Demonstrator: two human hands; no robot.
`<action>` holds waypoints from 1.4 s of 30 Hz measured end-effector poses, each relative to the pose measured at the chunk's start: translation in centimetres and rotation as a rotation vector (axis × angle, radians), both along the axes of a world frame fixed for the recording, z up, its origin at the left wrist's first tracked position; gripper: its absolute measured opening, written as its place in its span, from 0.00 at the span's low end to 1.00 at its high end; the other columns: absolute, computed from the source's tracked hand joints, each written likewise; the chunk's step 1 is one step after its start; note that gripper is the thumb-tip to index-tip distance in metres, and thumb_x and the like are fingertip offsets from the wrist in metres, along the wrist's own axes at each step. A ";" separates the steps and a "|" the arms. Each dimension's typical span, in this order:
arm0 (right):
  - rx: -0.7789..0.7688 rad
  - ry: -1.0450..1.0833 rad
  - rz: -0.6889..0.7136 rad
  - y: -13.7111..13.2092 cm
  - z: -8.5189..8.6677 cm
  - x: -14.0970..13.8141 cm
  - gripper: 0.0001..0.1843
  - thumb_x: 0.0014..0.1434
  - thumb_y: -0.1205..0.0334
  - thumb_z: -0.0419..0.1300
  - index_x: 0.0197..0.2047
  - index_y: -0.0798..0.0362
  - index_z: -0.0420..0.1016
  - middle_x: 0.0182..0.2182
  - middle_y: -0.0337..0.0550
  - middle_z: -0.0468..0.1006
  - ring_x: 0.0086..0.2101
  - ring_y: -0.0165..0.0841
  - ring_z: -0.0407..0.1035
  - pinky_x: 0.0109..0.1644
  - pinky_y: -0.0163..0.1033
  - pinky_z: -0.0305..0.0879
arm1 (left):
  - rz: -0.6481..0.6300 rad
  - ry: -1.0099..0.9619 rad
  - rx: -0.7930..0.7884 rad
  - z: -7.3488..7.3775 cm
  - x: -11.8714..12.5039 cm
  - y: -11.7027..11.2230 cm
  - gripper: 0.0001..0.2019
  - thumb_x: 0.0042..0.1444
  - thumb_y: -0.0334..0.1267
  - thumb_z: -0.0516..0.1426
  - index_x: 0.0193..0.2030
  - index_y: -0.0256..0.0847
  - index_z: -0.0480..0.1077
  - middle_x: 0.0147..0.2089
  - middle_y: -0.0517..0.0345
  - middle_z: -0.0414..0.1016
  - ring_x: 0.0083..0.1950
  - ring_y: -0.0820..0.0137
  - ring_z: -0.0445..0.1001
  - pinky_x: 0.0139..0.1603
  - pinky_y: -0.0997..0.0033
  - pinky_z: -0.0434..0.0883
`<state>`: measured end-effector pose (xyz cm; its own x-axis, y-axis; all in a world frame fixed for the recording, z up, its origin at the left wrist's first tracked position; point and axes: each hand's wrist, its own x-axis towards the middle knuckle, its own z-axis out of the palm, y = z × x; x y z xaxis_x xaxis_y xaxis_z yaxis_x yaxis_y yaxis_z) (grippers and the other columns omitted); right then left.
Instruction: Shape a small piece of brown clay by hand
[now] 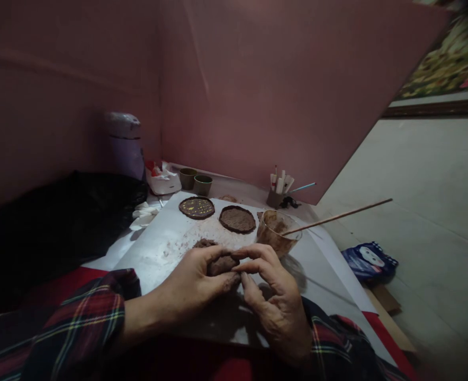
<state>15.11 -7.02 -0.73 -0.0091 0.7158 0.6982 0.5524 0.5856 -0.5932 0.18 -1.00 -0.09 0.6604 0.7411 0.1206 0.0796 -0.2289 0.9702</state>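
Note:
Both hands meet over a lump of brown clay (221, 263) near the front of a white sheet (166, 238). My left hand (196, 280) cups the lump from the left, fingers curled round it. My right hand (271, 291) pinches its right side with thumb and forefinger. Another small piece of clay (204, 243) lies just behind the lump. Farther back lie two flat round clay discs: one with yellow dots (196, 207) and a plain one (237, 219).
A clear cup (276, 233) smeared with brown holds a long thin stick (337, 216) pointing right. Two small dark pots (195, 181), a tool holder (279, 193), a lilac jar (123, 144) and a black bag (59, 222) stand behind. A blue packet (369, 260) lies on the floor.

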 end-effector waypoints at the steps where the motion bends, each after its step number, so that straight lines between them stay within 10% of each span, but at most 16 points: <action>1: 0.000 -0.004 0.003 0.0 0.1 0.0 0.09 0.55 0.75 0.56 0.33 0.52 0.74 0.39 0.43 0.75 0.43 0.33 0.70 0.47 0.38 0.65 | 0.000 0.003 -0.003 0.0 0.0 0.0 0.09 0.50 0.32 0.57 0.38 0.35 0.71 0.30 0.63 0.66 0.29 0.75 0.62 0.26 0.78 0.60; 9: 0.001 -0.011 -0.029 -0.1 0.1 -0.3 0.09 0.52 0.75 0.57 0.31 0.51 0.73 0.37 0.43 0.75 0.41 0.35 0.70 0.45 0.41 0.66 | 0.039 0.044 0.055 -0.4 0.0 0.1 0.05 0.47 0.30 0.56 0.33 0.35 0.71 0.28 0.63 0.65 0.29 0.75 0.62 0.27 0.78 0.60; 27: -0.024 0.015 0.031 0.0 0.1 0.1 0.11 0.55 0.75 0.54 0.33 0.52 0.75 0.37 0.44 0.76 0.41 0.35 0.71 0.45 0.42 0.68 | -0.084 -0.176 -0.471 -0.2 0.1 0.3 0.09 0.47 0.34 0.63 0.37 0.35 0.72 0.34 0.59 0.73 0.35 0.71 0.70 0.33 0.74 0.63; 42: 0.004 -0.014 0.029 0.0 0.4 0.1 0.11 0.55 0.74 0.54 0.33 0.51 0.75 0.36 0.45 0.77 0.40 0.36 0.72 0.43 0.43 0.70 | -0.089 -0.162 -0.471 -0.1 0.0 0.4 0.06 0.47 0.33 0.62 0.33 0.34 0.73 0.33 0.57 0.75 0.35 0.70 0.71 0.33 0.74 0.65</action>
<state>15.26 -6.99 -0.37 -0.0399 0.7122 0.7008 0.5434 0.6040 -0.5829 0.21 -0.57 -0.22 0.7240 0.6814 -0.1071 -0.0808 0.2379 0.9679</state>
